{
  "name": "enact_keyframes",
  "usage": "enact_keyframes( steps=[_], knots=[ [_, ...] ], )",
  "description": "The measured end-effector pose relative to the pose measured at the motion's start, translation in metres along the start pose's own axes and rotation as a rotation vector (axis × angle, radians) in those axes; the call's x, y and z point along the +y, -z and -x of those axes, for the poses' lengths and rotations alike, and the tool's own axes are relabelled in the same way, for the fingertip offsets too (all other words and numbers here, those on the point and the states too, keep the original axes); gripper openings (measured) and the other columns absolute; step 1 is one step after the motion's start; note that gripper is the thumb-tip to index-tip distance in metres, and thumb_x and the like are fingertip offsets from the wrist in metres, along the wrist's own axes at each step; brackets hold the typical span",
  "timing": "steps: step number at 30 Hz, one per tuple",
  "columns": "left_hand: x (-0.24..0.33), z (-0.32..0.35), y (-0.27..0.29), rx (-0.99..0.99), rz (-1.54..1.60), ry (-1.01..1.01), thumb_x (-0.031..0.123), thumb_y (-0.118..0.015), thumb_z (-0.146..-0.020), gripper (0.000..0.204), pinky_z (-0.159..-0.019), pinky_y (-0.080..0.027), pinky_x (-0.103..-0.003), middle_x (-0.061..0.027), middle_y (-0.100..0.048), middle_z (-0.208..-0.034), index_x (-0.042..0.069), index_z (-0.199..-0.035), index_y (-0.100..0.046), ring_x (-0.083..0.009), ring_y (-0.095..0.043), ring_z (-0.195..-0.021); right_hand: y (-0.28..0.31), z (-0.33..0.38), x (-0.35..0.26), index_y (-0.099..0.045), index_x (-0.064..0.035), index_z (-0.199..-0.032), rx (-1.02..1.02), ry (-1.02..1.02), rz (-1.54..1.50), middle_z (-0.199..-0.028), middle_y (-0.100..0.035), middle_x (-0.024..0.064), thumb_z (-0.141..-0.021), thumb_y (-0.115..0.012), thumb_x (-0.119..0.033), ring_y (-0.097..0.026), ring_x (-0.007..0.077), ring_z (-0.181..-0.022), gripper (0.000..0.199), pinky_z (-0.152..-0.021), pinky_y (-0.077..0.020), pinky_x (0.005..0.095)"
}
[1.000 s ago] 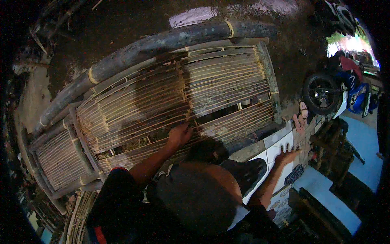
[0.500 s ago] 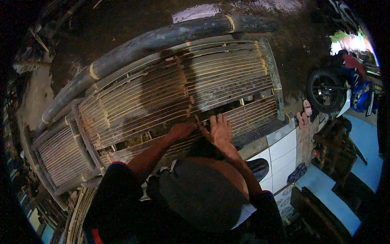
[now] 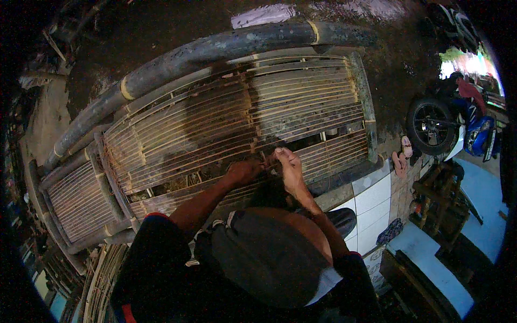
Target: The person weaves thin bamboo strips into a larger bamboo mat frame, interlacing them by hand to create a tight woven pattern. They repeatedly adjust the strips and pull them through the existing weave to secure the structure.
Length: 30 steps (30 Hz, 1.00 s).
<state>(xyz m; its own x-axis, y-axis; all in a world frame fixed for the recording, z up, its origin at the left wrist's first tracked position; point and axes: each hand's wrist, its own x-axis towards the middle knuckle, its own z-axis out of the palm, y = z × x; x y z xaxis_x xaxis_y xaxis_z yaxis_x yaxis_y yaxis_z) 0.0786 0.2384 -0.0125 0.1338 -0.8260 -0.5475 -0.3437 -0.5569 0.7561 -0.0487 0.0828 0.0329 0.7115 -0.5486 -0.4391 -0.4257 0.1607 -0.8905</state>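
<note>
Hands (image 3: 243,173) curl at bamboo slats (image 3: 318,86), the right (image 3: 291,172) no longer spread, though what they grasp is unclear.

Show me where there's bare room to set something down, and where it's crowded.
The white tiles look bare between the bamboo frame, pink sandals and dark patterned bundle. Crowded: the slats where the left hand and right hand nearly meet.

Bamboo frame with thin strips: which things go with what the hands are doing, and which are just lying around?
Seem part of the work:
left hand and right hand, close together at the strips
thin strips
bamboo frame

Seem just lying about:
pink sandals
blue motorbike
</note>
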Motion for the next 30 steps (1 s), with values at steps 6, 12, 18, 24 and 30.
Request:
enact_keyframes(
  steps=[6, 12, 18, 24, 30],
  knots=[
    [0.016, 0.01, 0.002, 0.065, -0.221, -0.005, 0.043, -0.045, -0.098, 0.038, -0.081, -0.052, -0.053, -0.019, -0.068, -0.105, 0.013, -0.115, -0.06, -0.0395, -0.066, -0.096, -0.026, 0.049, -0.046, -0.062, 0.0018, -0.098, -0.132, 0.266, 0.312, -0.081, -0.063, 0.018, -0.096, -0.056, -0.019, -0.057, 0.0326, -0.064, 0.022, -0.063, -0.0476, 0.0377],
    [0.025, 0.02, -0.008, 0.29, -0.231, -0.028, 0.029, -0.061, -0.089, 0.047, -0.085, -0.052, -0.051, -0.0194, -0.063, -0.116, 0.012, -0.131, -0.051, -0.0383, -0.062, -0.107, -0.017, 0.055, -0.039, -0.064, -0.0006, -0.098, -0.106, 0.174, 0.233, -0.076, -0.06, 0.0151, -0.098, -0.053, -0.026, -0.057, 0.0218, -0.066, 0.027, -0.062, -0.0448, 0.037],
    [0.032, 0.0, -0.027, 0.423, 0.175, -0.762, 0.024, -0.066, -0.086, 0.044, -0.088, -0.048, -0.049, -0.0148, -0.061, -0.109, 0.007, -0.124, -0.055, -0.0386, -0.059, -0.098, -0.02, 0.059, -0.03, -0.064, -0.001, -0.095, 0.033, -0.028, -0.28, -0.073, -0.058, 0.0031, -0.099, -0.052, -0.034, -0.052, 0.0131, -0.07, 0.035, -0.063, -0.0432, 0.0317],
    [0.011, -0.001, -0.042, -0.035, 0.618, -0.184, 0.03, -0.059, -0.092, 0.04, -0.087, -0.048, -0.046, -0.017, -0.059, -0.107, 0.006, -0.124, -0.053, -0.0381, -0.057, -0.098, -0.021, 0.069, -0.002, -0.063, -0.0033, -0.084, 0.006, 0.024, -0.024, -0.073, -0.055, 0.0013, -0.102, -0.049, -0.034, -0.049, 0.0119, -0.066, 0.038, -0.061, -0.0412, 0.0317],
    [0.004, 0.062, -0.02, 0.42, 0.544, -0.297, 0.021, -0.066, -0.088, 0.033, -0.087, -0.048, -0.047, -0.0177, -0.056, -0.12, 0.005, -0.115, -0.057, -0.0379, -0.055, -0.107, 0.006, 0.042, -0.005, -0.06, -0.0039, -0.083, 0.042, 0.07, 0.029, -0.069, -0.052, 0.0009, -0.102, -0.051, -0.027, -0.047, 0.0109, -0.06, 0.031, -0.056, -0.0391, 0.0314]
  ],
)
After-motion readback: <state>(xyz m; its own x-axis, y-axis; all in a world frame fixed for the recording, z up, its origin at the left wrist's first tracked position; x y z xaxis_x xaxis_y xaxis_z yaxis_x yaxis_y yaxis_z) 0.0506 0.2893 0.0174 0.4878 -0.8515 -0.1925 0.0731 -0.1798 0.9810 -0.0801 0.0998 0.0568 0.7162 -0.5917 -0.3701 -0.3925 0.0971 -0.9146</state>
